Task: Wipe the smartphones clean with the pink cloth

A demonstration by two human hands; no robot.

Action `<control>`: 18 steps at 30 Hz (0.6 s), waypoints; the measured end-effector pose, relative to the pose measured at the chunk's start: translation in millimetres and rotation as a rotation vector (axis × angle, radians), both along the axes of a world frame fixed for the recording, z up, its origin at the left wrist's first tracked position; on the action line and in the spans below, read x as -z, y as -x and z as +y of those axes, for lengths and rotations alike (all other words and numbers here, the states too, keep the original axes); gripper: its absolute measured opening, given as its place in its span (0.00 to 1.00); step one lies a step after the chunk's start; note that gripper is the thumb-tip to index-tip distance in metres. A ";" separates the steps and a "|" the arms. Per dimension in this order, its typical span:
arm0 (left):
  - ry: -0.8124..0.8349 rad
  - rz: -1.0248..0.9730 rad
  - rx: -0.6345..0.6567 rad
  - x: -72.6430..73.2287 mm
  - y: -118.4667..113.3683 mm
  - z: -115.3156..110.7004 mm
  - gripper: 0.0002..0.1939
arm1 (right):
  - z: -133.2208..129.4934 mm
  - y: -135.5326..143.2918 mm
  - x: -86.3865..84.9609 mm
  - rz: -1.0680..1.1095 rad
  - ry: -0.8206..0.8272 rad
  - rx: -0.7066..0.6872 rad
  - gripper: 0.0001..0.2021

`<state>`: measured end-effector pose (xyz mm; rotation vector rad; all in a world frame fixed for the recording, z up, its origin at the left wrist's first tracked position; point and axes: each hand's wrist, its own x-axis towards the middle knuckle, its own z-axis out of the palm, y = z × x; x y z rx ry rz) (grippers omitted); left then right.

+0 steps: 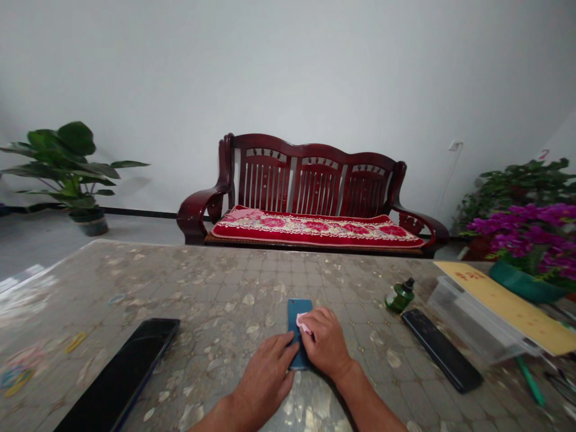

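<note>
Head cam: blue phone (294,309) pinned between two hands

So the phone lies flat on the desk (225,282), long axis running away from the person. Right hand (324,339) comes over its right long edge, fingers curled and pinching a pink cloth (303,322) against the upper surface. Left hand (267,366) sits at the left and near end, fingertips on the phone; can't tell if it's really gripping or just resting there. Neither hand is nearer, tbh, both are touching it.

Far short end pokes out past the fingers, with bare patterned desk from there to the far edge. Sideways there's decent room too: big black tablet-like slab (126,372) well off to the left, green bottle (399,296) and black phone (441,351) well apart on the right. Near end is mostly boxed in by wrists and forearms.
</note>
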<state>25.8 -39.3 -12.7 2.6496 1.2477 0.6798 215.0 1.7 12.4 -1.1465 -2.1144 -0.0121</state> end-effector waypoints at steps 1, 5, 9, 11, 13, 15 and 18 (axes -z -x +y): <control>0.004 -0.003 0.002 -0.9 -0.2 -0.1 0.29 | -1.2 0.7 -0.8 -0.002 0.012 -0.030 0.08; 0.003 0.001 0.003 -3.2 0.0 -0.5 0.29 | -1.7 1.6 -1.4 0.012 0.020 -0.033 0.08; -0.008 0.033 -0.003 -4.7 0.4 -1.3 0.27 | 2.4 -1.0 0.0 0.035 -0.007 0.045 0.10; -0.006 0.044 -0.004 -5.8 0.0 -1.6 0.27 | 2.7 -2.2 -0.3 0.034 -0.002 0.033 0.10; 0.002 0.047 0.000 -6.7 -0.6 -1.6 0.28 | 1.6 -2.5 -1.3 0.023 0.018 -0.004 0.09; 0.008 0.041 0.002 -6.4 -1.0 -1.1 0.29 | 0.3 -2.0 -2.0 0.013 0.037 -0.028 0.08; 0.000 0.032 0.005 -2.6 -0.6 0.1 0.28 | 0.7 -1.3 -1.2 0.016 0.033 0.003 0.08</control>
